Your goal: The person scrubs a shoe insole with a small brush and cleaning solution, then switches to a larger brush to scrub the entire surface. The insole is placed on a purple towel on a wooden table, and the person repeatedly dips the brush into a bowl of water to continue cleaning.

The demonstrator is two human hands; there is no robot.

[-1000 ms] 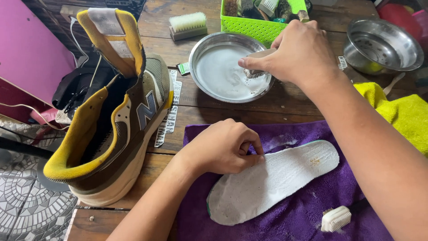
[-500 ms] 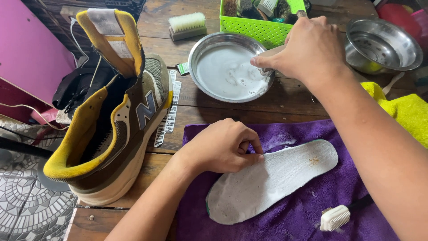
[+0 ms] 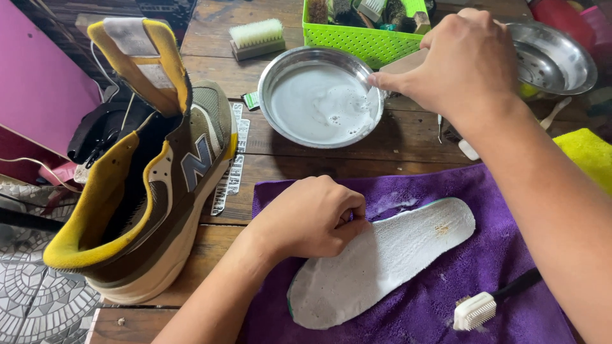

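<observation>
A brown and yellow sneaker stands at the left of the wooden table. The left hand, fingers curled, pins a white insole to a purple cloth. Farther right, the right hand closes round a brush at the rim of a steel bowl of soapy water.

A white shoe insole lies flat and slanted on a purple cloth. Beyond it stands a round metal bowl of soapy, foamy water.
</observation>
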